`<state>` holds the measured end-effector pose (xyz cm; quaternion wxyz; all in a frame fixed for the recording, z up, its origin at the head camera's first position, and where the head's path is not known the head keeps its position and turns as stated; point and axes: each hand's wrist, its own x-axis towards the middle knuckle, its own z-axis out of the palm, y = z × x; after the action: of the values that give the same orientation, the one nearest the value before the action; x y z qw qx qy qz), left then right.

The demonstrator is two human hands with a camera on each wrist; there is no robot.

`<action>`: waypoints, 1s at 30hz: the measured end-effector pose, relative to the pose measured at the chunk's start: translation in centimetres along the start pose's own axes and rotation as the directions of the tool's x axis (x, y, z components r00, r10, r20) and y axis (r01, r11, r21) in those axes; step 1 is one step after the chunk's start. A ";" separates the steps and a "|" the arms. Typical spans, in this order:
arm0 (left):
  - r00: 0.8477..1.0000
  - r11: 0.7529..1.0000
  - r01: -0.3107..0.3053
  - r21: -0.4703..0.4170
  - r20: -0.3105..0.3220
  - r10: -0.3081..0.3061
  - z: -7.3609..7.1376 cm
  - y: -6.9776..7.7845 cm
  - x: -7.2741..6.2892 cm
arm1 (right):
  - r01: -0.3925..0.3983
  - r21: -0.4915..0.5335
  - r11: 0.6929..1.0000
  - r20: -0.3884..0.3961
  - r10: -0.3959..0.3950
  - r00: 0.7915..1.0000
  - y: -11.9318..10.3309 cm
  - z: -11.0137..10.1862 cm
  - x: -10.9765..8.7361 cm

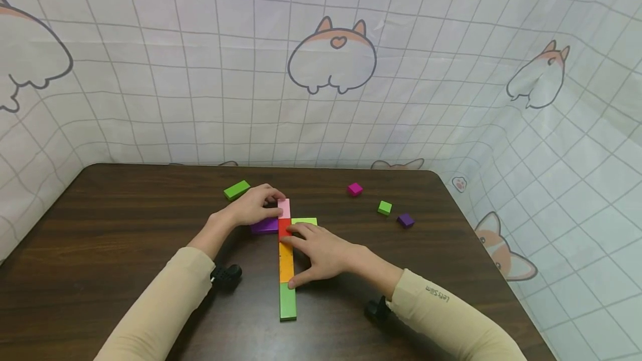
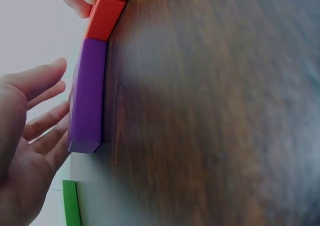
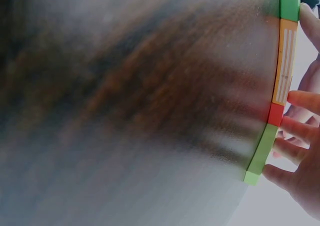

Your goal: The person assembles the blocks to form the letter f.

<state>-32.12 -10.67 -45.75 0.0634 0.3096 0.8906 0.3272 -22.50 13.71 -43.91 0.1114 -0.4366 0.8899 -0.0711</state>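
Beige sleeves [image 1: 163, 299] angled in, L hand [image 1: 254, 205] by pink blk [image 1: 284, 208], R hand [image 1: 323, 249] by orange blk [image 1: 286, 266], fingers apart on both.

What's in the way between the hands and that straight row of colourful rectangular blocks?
Nothing visible: the left hand is at the pink rectangular block, and the right hand touches the row.

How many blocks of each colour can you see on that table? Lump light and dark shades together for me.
Green blocks: 4
Purple blocks: 2
Pink blocks, magenta included: 2
Red block: 1
Orange block: 1
Total: 10
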 end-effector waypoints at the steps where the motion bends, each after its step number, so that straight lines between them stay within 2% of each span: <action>1: 1.000 1.000 0.002 0.000 -0.004 -0.002 0.0 0.0 -0.1 | 0.000 0.000 1.000 -0.001 0.000 1.000 0.0 0.0 0.0; 9: 0.996 0.999 0.043 0.020 -0.073 -0.042 -0.4 -0.5 -0.6 | 0.007 -0.003 1.000 -0.015 -0.007 1.000 0.1 0.3 0.1; 17: 0.986 0.999 0.024 0.039 -0.167 -0.018 -1.4 -1.5 -1.4 | 0.003 0.000 1.000 -0.007 -0.003 1.000 0.0 0.2 0.0; 30: 0.972 0.995 0.050 0.090 -0.232 -0.027 -3.0 -3.4 -2.9 | 0.000 -0.011 1.000 -0.009 0.000 1.000 0.1 0.2 0.1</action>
<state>-32.46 -15.97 -45.80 -0.0490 0.2548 0.9124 0.3166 -22.59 13.67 -44.13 0.1052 -0.4369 0.8907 -0.0683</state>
